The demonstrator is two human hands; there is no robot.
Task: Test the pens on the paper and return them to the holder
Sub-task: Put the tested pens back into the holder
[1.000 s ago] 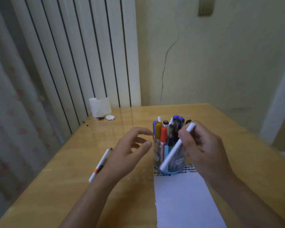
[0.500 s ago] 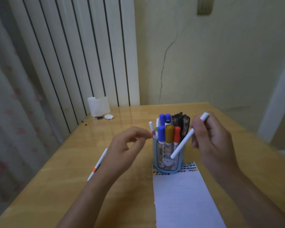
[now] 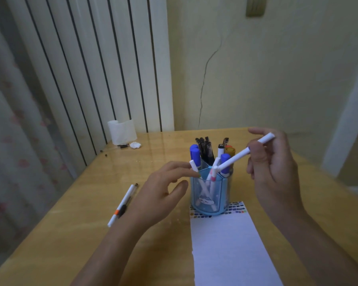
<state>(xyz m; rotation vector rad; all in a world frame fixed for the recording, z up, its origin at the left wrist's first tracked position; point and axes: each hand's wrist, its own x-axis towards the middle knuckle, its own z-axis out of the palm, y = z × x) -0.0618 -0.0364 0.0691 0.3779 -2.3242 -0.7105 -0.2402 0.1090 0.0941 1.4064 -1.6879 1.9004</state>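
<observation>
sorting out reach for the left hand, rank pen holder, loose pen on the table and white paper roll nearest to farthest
From left hand:
1. Pen holder, at its fingertips, to the right.
2. Loose pen, just left of the wrist.
3. White paper roll, at the table's far left edge.

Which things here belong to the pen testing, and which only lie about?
Belong to the job:
white pen in right hand
left hand
blue pen holder
paper
two pens on table

Lying about:
white paper roll
crumpled scrap
small black object
</observation>
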